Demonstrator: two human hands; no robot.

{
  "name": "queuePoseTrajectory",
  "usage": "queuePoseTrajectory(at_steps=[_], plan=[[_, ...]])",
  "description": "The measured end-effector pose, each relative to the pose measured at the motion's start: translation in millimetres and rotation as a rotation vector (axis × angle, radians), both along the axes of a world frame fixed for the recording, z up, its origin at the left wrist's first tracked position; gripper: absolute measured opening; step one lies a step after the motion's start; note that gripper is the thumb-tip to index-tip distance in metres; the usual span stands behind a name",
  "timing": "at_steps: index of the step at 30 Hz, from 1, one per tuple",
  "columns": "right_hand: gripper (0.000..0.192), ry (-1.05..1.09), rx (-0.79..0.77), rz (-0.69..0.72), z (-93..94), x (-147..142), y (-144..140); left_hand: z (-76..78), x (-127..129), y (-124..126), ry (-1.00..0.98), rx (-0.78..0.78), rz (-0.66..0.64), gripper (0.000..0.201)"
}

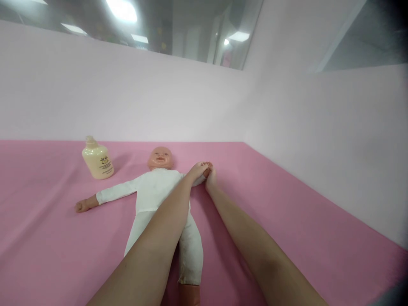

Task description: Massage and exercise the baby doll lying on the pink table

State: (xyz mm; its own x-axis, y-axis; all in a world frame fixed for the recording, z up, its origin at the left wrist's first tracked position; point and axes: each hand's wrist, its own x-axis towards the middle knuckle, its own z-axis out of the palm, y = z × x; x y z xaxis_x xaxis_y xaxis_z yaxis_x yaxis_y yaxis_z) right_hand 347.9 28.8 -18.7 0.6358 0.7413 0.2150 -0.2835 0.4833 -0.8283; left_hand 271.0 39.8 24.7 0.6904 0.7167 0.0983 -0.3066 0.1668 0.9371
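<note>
A baby doll with a white cloth body lies on its back, its plastic head toward the wall. My left hand reaches across the doll's body and is closed around the doll's hand on the right side of the view. From the other side, my right hand is closed around that same doll hand, touching my left. Only a little of the held doll hand shows between my fingers. The doll's other arm stretches out to the left. My left forearm hides part of its trunk and one leg.
A pale yellow pump bottle stands upright to the left of the doll's head. Pink sheeting covers the surface, with some creases at the left. White walls rise behind and at the right, with a window above.
</note>
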Motion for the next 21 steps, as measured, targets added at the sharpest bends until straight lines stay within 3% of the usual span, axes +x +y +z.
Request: queuePoseTrajectory(at_steps=[7,21], plan=[[0.003,0.045,-0.011,0.039,7.6,-3.3,-6.3,-1.5,-0.6,-2.7,-0.044,-0.021,-0.046,0.009],[0.013,0.008,-0.039,0.06,10.2,-9.4,-12.1,-4.7,1.6,0.8,-0.031,0.021,0.029,0.019]])
